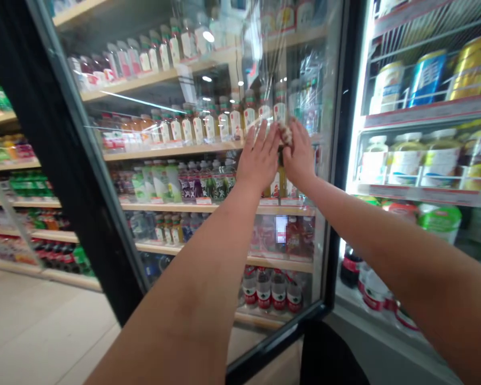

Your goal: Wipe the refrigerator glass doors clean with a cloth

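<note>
Both my arms reach forward to the glass fridge door (208,176), which stands swung open. My left hand (258,156) lies flat on the glass with its fingers stretched out. Beside it, my right hand (300,155) presses a small crumpled pale cloth or wad of paper (285,133) against the glass with closed fingers. The two hands nearly touch. Through the glass show store shelves with rows of bottled drinks (208,125).
The door's black frame (60,160) runs down the left. On the right the lit fridge interior (425,160) holds cans (427,75), jars and bottles on wire shelves. Pale floor tiles (32,331) lie at the lower left.
</note>
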`<state>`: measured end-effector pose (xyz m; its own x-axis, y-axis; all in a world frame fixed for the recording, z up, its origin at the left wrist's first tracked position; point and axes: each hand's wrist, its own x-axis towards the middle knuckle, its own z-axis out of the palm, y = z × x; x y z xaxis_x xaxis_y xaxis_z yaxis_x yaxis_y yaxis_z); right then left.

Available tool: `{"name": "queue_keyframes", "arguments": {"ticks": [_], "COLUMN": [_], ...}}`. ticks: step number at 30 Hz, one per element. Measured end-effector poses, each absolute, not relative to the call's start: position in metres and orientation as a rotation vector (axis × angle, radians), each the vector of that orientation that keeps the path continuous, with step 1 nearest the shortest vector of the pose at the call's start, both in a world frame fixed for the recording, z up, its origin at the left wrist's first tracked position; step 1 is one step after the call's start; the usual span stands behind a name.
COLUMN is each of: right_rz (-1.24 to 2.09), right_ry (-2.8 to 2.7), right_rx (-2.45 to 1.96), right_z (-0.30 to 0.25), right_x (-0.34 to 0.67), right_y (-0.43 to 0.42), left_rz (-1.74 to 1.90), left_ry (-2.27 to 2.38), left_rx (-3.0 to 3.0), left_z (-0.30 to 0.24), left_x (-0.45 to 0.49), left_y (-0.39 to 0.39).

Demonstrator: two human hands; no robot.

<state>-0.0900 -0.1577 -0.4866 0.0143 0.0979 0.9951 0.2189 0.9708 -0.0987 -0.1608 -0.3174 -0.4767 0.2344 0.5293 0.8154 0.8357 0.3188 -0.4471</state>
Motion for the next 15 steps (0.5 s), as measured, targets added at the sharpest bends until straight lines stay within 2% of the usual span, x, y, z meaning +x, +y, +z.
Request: {"name": "queue_keyframes", "arguments": {"ticks": [3, 10, 15], "right_rz": [-0.139, 0.189, 0.130], "right_ry": [-1.604, -1.371, -1.450], "right_rx": [-0.181, -0.509, -0.381], "right_z": [-0.480, -0.469, -0.462], "right_x": [-0.094, -0.079, -0.104], "right_y": [-0.163, -0.131, -0.189], "left_rz": [-0.346, -0.197, -0.256], "left_ry": [-1.446, -1.436, -1.475], "left_rx": [-1.314, -1.410, -1.323], "left_z": [-0.477, -0.446, -0.411], "left_x": [-0.161, -0.175, -0.188], "left_y": [-0.319, -0.348, -0.383]}}
